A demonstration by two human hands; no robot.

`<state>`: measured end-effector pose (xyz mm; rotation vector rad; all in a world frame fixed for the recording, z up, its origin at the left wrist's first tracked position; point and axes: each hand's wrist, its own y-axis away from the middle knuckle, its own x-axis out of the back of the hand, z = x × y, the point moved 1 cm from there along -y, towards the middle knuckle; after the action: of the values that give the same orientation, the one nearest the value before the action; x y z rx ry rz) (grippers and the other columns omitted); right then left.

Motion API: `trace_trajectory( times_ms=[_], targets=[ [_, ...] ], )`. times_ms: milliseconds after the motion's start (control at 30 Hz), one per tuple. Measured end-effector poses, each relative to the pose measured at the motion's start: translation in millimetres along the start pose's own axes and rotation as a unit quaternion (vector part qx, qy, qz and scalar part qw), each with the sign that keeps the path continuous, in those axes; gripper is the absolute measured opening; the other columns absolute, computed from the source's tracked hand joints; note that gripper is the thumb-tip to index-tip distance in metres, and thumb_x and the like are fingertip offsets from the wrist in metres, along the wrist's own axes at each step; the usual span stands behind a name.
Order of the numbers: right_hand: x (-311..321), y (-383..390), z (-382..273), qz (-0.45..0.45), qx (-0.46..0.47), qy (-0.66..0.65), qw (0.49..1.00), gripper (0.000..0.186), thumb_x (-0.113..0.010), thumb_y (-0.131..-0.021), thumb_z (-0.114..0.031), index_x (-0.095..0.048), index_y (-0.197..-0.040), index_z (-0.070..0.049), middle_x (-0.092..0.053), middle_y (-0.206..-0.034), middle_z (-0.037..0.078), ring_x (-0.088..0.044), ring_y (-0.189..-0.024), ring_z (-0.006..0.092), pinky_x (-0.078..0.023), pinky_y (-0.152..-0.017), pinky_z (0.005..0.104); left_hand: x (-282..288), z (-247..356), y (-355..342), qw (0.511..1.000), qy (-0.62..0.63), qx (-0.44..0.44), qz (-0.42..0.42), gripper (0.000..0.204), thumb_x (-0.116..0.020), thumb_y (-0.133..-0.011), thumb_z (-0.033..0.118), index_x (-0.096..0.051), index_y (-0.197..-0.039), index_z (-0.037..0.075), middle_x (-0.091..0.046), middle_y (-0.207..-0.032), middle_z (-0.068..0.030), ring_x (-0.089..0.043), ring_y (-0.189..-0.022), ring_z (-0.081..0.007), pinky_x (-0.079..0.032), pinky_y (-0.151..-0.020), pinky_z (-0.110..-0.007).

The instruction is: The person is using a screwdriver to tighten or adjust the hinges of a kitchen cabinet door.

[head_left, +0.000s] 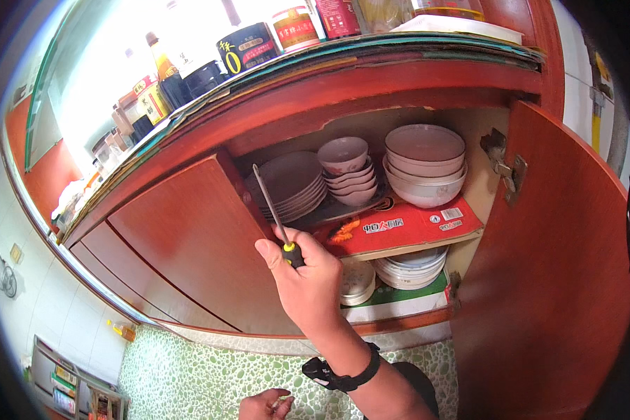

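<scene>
Wristbanded forearm [392, 390], slim tool [274, 212] — pointing upward, tilted left

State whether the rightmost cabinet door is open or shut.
Open: the door stands swung outward, baring the stacked bowls inside.

You wear a wide fisheye camera on your head, the left one of a side-by-side pair. It looks forward and down at the open cupboard [413, 80] from in front and above, with the surface [399, 52] running across the top, climbing from left to right, and the floor [189, 371] showing below. Your right hand [308, 280] sits near the lens, about mid-view; your left hand [261, 406] is cut off by the lower edge. The upper shelf [420, 222] lies farther off, and the open door [553, 280] bends along the right rim.
</scene>
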<state>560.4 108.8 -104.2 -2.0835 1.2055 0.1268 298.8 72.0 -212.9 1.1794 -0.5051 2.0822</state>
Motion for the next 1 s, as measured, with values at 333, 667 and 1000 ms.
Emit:
trace_trajectory(
  times_ms=[333,667,1000],
  targets=[
    [20.6,-8.7,2.0,-0.02,0.034,0.054,0.998,0.028,-0.083,-0.092,-0.024,-0.071,-0.098,0.001,-0.069,-0.08,0.02,-0.068,-0.067,0.0286,-0.053,-0.064,0.0355,-29.8,-11.7,-9.6,0.997,-0.016,-0.073,-0.009,0.017,-0.081,-0.09,0.023,-0.078,-0.101,0.01,-0.07,-0.074,-0.0149,-0.066,-0.054,-0.0301,-0.055,-0.055,-0.038],
    [148.5,86.6,107.0,-0.056,-0.068,0.142,0.986,0.009,-0.075,-0.096,-0.011,-0.073,-0.098,-0.001,-0.073,-0.084,0.01,-0.065,-0.072,0.0132,-0.053,-0.069,0.0306,-11.2,-7.5,-13.4,0.999,0.016,-0.023,-0.045,0.017,-0.082,-0.09,0.017,-0.077,-0.101,0.004,-0.072,-0.078,-0.0134,-0.066,-0.055,-0.0245,-0.053,-0.054,-0.034],
    [162.1,133.7,172.2,-0.17,-0.071,0.281,0.942,0.025,-0.083,-0.082,-0.011,-0.067,-0.092,0.005,-0.062,-0.083,0.008,-0.06,-0.075,0.0234,-0.051,-0.073,0.0335,-14.3,-6.1,-23.8,0.997,0.023,-0.027,-0.071,0.018,-0.082,-0.091,0.016,-0.076,-0.101,0.002,-0.075,-0.086,-0.0151,-0.068,-0.056,-0.025,-0.053,-0.054,-0.033]
  ],
)
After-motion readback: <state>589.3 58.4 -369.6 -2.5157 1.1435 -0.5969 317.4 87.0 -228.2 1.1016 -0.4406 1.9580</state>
